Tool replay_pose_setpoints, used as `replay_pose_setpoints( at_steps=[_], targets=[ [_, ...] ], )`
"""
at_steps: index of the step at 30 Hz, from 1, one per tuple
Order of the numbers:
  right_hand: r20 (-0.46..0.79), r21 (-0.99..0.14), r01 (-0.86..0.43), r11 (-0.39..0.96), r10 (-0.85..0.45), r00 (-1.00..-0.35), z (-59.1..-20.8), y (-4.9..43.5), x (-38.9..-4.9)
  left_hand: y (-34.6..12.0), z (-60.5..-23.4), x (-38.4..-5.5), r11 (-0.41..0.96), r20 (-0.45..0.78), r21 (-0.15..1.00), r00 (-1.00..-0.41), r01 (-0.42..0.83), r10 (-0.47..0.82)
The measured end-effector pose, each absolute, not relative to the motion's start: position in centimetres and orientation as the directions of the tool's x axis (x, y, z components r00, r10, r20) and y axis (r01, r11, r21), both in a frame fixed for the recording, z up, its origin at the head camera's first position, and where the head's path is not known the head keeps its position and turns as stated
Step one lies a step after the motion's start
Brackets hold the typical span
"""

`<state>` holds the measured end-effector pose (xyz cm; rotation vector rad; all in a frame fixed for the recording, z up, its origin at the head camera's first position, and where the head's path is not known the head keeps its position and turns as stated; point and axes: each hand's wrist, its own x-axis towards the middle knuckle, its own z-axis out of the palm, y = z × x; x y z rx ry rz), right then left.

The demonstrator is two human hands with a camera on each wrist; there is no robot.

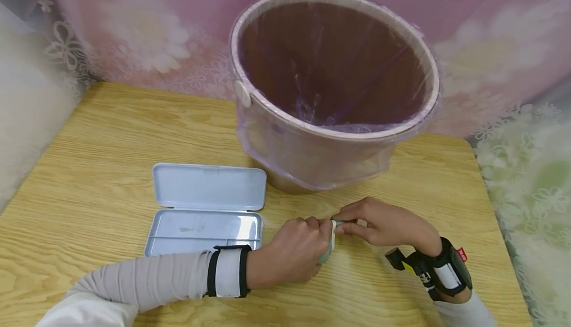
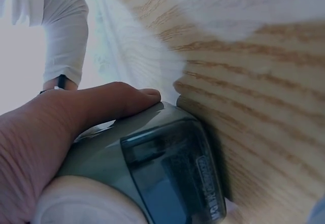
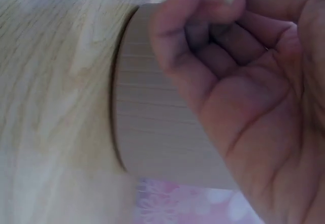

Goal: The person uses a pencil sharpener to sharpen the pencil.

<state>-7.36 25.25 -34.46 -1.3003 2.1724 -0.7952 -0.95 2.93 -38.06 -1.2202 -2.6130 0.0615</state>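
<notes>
My left hand (image 1: 294,250) grips a grey-green pencil sharpener (image 1: 327,253) with a cream edge, low over the wooden table. In the left wrist view the sharpener (image 2: 109,150) shows a dark see-through window, and the left thumb (image 2: 111,102) lies along its top. From the right, my right hand (image 1: 379,223) pinches a small grey-green part (image 1: 340,223) at the sharpener's end between thumb and forefinger. I cannot tell what that part is. The right wrist view shows the right hand (image 3: 254,97) with curled fingers; its fingertips are partly cut off there.
A light blue pencil case (image 1: 209,187) lies with its lid up, left of the hands, its tray split by thin dividers. Behind them stands a large brown bin (image 1: 290,184) with a clear purple-tinted bag (image 1: 312,163) over its rim. A pink floral curtain (image 1: 147,29) hangs behind.
</notes>
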Motion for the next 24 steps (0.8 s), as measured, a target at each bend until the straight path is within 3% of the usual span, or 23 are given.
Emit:
replay_pose_setpoints(
  at_steps=[8,12,18,24],
  targets=[
    [-0.116,-0.782,-0.536,0.319,-0.919,-0.378,-36.6,25.6,-8.7,2.9,-37.9,-1.0,0.637,0.208,-0.116,-0.608,0.763,0.766],
    [-0.128,-0.791,-0.517,0.328,-0.915,-0.384,-38.0,25.4,-8.5,2.9,-37.9,-1.0,0.634,0.211,-0.131,-0.604,0.762,0.769],
    [-0.216,-0.759,-0.491,0.427,-0.877,-0.430,-39.1,24.6,-6.3,2.8,-37.9,-1.0,0.645,0.219,-0.155,-0.611,0.748,0.761],
    [-0.302,-0.748,-0.460,0.479,-0.862,-0.407,-38.0,24.0,-3.3,2.7,-38.0,-1.0,0.641,0.232,-0.129,-0.606,0.756,0.761]
  ],
)
